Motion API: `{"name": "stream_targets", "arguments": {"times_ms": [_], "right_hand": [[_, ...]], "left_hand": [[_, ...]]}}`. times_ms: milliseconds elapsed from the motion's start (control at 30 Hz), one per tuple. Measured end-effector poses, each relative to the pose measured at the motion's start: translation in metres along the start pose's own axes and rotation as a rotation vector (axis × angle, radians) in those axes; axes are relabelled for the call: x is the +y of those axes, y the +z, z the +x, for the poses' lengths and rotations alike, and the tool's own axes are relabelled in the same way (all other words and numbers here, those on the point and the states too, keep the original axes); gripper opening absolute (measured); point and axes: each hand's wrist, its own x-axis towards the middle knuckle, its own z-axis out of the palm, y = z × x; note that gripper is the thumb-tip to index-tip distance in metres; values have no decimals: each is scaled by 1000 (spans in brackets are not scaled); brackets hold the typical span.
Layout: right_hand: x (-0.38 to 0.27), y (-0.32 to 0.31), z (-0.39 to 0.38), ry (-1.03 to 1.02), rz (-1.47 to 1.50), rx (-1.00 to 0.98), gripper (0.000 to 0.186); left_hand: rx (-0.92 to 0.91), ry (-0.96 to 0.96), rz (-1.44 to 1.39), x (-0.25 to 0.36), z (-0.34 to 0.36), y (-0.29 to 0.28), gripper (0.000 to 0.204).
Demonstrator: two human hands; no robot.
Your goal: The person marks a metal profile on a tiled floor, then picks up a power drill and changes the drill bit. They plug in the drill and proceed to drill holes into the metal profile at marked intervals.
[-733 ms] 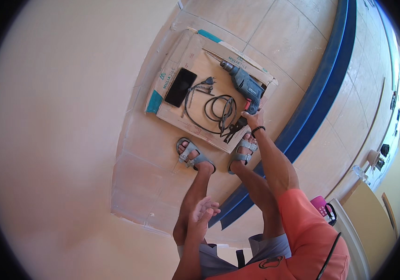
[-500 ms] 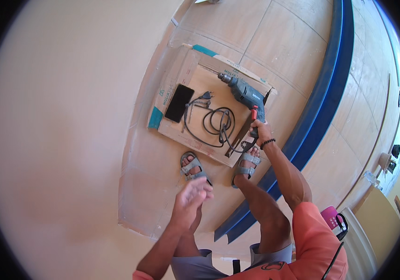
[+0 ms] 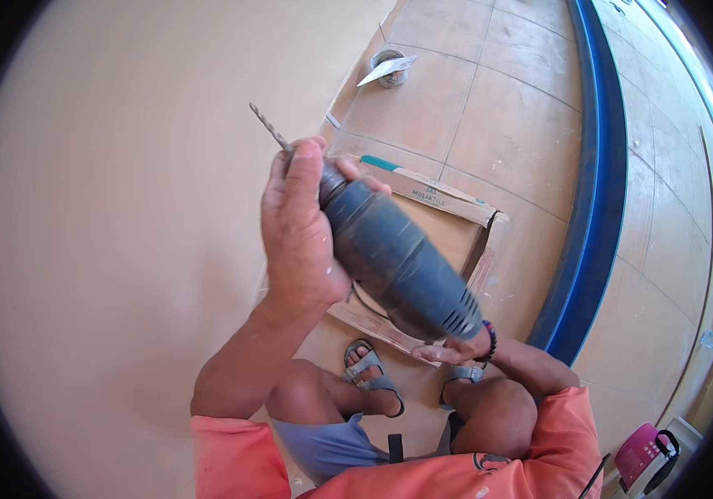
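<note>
I hold a dark grey power drill (image 3: 402, 270) raised at a slant, its thin twisted bit (image 3: 266, 125) pointing up and left. My left hand (image 3: 298, 229) is closed round its front end near the chuck. My right hand (image 3: 460, 348) is under the rear end, largely hidden by the drill body, at the handle, with some fingertips showing. Below lies an open cardboard tray (image 3: 485, 262) with torn edges and a teal corner; part of the black cord (image 3: 365, 301) shows there, and the drill hides much of the tray.
A small bucket (image 3: 391, 77) with a flat light piece across it stands on the tiled floor (image 3: 514, 83) beside the wall (image 3: 123, 208). A long blue beam (image 3: 593, 200) runs along my right. A pink object (image 3: 635, 449) and pale boards lie at lower right. My sandalled feet are below the tray.
The drill has come up off the tray toward me, carried by my right hand. My left hand has moved up and closed on its front end. My knees appear more bent.
</note>
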Motion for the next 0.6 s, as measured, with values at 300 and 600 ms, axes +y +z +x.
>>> {"name": "stream_targets", "arguments": {"times_ms": [300, 600], "right_hand": [[167, 31, 74, 48, -604, -246, 22], [222, 92, 55, 171, -1110, -589, 14]], "left_hand": [[-241, 231, 92, 39, -133, -120, 34], [-341, 346, -12, 27, -204, -187, 31]]}}
